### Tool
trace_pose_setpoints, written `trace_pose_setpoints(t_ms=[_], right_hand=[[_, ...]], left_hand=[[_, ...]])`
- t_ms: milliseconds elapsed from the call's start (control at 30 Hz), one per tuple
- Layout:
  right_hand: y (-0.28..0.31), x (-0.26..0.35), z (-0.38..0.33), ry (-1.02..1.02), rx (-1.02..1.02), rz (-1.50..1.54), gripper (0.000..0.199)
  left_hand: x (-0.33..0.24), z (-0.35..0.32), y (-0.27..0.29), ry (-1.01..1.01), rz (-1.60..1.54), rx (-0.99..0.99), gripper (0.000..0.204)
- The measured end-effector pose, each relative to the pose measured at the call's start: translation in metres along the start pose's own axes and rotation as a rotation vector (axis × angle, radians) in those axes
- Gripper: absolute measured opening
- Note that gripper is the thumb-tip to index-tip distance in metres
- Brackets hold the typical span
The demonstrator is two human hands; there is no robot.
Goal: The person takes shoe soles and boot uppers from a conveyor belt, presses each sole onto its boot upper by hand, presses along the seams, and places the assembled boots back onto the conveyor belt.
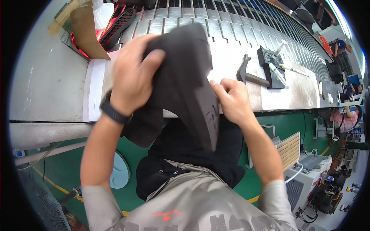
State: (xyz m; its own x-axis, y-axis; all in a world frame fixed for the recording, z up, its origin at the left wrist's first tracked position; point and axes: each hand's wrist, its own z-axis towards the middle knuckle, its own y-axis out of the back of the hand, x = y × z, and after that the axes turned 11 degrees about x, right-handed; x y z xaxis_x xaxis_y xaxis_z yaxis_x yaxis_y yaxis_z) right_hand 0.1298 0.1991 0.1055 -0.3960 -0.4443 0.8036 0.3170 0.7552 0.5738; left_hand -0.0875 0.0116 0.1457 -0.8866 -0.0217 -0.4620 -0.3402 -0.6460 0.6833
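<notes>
A black boot (181,73), blurred by motion, is held up over the front edge of the bench. Its shaft hangs at the lower left, and the right-facing side carries faint markings. My left hand (133,73) grips it from the left, with the thumb across the near surface and the other fingers partly hidden behind. Beside the boot's right edge is my right hand (236,99), its fingers curled and its thumb tip pressed in at that edge. Whatever lies in this pinch is hidden. A hammer (257,79) with a dark handle rests on the bench right of that hand.
Syringe-like tubes (278,75) lie on a black block (269,57) at the right. Metal conveyor rollers (227,29) run along the back. A dark shoe sole (118,27) stands by a cardboard piece (86,32) at the far left. Below is a light-blue stool (118,171).
</notes>
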Motion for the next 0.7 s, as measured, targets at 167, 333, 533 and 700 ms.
trace_pose_setpoints(t_ms=[167, 333, 533, 700], right_hand=[[0.014, -0.021, 0.040, 0.156, -0.311, 0.869, 0.036], [0.022, -0.012, 0.064, 0.133, -0.268, 0.841, 0.045], [0.027, -0.040, 0.069, 0.328, 0.121, 0.966, 0.092], [0.017, -0.026, 0.063, 0.323, 0.084, 0.850, 0.084]], left_hand=[[-0.009, 0.050, -0.096, 0.148, 0.067, 0.537, 0.055], [-0.017, 0.048, -0.110, 0.202, 0.033, 0.592, 0.053], [-0.012, 0.045, -0.110, 0.230, -0.028, 0.568, 0.048], [-0.009, 0.040, -0.117, 0.200, -0.078, 0.494, 0.043]])
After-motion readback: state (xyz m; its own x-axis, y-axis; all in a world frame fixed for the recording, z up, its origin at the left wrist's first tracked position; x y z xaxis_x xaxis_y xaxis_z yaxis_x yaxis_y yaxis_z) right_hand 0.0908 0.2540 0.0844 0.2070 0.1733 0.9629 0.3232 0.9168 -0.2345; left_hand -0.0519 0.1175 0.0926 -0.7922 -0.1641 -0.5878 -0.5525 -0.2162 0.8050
